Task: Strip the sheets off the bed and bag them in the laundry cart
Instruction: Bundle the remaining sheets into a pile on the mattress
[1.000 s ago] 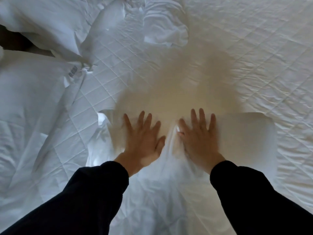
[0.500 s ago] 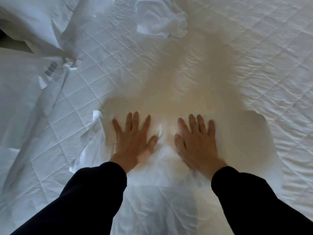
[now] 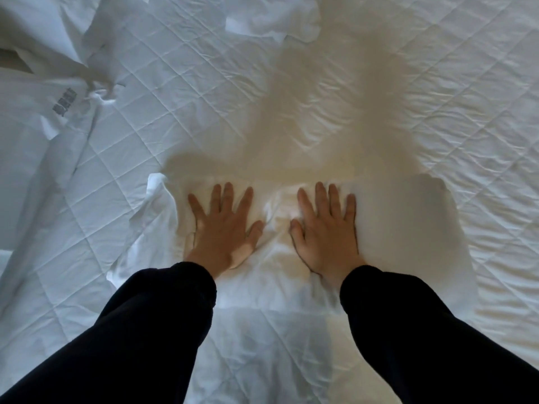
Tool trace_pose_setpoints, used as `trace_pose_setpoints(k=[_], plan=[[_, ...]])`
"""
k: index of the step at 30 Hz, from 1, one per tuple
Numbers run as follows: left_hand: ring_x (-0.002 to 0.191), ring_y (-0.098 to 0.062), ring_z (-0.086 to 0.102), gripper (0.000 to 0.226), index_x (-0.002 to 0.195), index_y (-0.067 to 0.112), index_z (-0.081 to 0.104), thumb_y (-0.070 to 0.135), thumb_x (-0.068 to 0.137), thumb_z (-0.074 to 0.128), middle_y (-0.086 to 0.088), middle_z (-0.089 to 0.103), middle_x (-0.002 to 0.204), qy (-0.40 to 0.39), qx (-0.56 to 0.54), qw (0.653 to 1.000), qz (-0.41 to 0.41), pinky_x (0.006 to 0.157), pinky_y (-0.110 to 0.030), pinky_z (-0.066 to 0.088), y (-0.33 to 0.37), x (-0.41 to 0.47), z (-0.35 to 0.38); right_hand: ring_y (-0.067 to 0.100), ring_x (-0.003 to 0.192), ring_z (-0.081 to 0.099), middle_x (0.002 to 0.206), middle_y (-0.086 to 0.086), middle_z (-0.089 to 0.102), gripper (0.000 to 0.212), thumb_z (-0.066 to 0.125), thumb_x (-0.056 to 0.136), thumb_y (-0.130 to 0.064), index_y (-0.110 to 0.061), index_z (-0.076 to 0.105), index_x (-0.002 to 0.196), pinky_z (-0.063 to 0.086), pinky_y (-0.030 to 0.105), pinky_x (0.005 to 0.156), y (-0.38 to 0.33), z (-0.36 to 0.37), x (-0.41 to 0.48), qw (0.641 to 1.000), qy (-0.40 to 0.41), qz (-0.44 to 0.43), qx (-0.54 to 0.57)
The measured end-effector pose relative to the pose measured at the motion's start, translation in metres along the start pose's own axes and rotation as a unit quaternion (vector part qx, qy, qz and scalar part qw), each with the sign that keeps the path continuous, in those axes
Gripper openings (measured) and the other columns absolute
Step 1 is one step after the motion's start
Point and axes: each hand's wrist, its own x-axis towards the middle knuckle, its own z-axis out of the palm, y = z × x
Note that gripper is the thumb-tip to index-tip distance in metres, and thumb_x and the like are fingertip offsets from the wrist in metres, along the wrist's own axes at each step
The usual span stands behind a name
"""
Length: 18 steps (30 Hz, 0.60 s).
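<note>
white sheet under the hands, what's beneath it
The white sheet lies on the quilted mattress pad, which shows beside and beyond it. The left hand and right hand press flat on top. Whatever sits directly beneath the sheet is covered.

Bed (image 3: 437, 83) with a quilted white pad, a flattened sheet (image 3: 408, 228) lay on its near part, a crumpled cloth (image 3: 271, 18) lay farther back, loose linen (image 3: 35, 147) with a grey label (image 3: 64, 102) lay at left.

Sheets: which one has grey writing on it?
The far-left sheet, bearing a grey mark; the folded middle sheet and crumpled top sheet look plain.
</note>
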Motion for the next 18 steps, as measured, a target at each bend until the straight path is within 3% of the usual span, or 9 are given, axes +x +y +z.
trace_pose_setpoints(k=[7, 11, 14, 18], plan=[[0.148, -0.025, 0.000, 0.065, 0.152, 0.033, 0.003, 0.058, 0.092, 0.010, -0.004, 0.005, 0.161, 0.028, -0.001, 0.999, 0.035, 0.113, -0.061, -0.006, -0.013, -0.028, -0.022, 0.037, 0.144, 0.017, 0.157, 0.017, 0.020, 0.071, 0.012, 0.088, -0.051, -0.020, 0.020, 0.152, 0.007, 0.056, 0.114, 0.011, -0.025, -0.026, 0.999, -0.002, -0.036, -0.002], [0.147, -0.029, -0.005, 0.070, 0.150, 0.039, -0.001, 0.070, 0.088, 0.007, -0.003, 0.000, 0.161, 0.028, 0.047, 0.996, -0.065, 0.105, -0.071, -0.010, -0.045, -0.048, -0.028, 0.036, 0.143, 0.022, 0.155, 0.017, 0.027, 0.072, 0.012, 0.088, -0.055, -0.021, 0.029, 0.149, 0.005, 0.064, 0.109, 0.044, -0.034, -0.044, 0.998, -0.002, 0.004, -0.065], [0.147, -0.029, -0.011, 0.071, 0.149, 0.041, -0.009, 0.071, 0.087, 0.009, 0.000, -0.012, 0.160, -0.001, -0.032, 0.992, -0.119, 0.106, -0.073, -0.001, -0.057, -0.060, -0.020, 0.036, 0.146, 0.005, 0.160, 0.011, 0.010, 0.071, 0.013, 0.089, -0.058, -0.026, 0.016, 0.152, -0.001, 0.073, 0.103, 0.052, -0.036, -0.054, 0.997, -0.023, 0.045, -0.066], [0.147, -0.027, -0.013, 0.070, 0.149, 0.041, -0.011, 0.068, 0.088, 0.013, 0.002, -0.016, 0.160, 0.004, -0.099, 0.987, -0.123, 0.108, -0.071, 0.005, -0.055, -0.054, -0.003, 0.035, 0.146, -0.007, 0.161, 0.005, -0.004, 0.071, 0.008, 0.089, -0.060, -0.029, 0.002, 0.152, 0.005, 0.074, 0.104, 0.054, -0.028, -0.050, 0.997, -0.038, 0.047, -0.041]])
